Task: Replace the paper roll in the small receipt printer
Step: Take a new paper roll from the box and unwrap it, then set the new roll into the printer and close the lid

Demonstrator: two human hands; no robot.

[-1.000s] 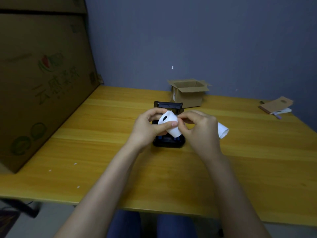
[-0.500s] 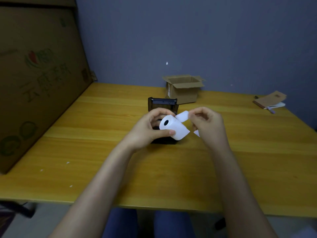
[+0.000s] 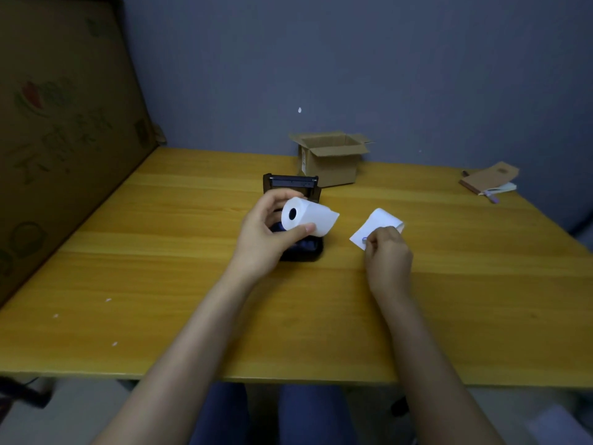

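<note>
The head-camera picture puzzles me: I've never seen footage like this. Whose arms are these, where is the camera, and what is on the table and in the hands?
The camera sits on a person's head and looks down, so the two bare arms are that person's own. The left hand holds a white paper roll above a small black receipt printer, whose lid stands open. The right hand pinches a loose curled strip of paper, apart from the roll. All this is over a yellow wooden table. Farther back stand a small open cardboard box and, on the right, a brown notebook. A big cardboard box stands at the left.
</note>
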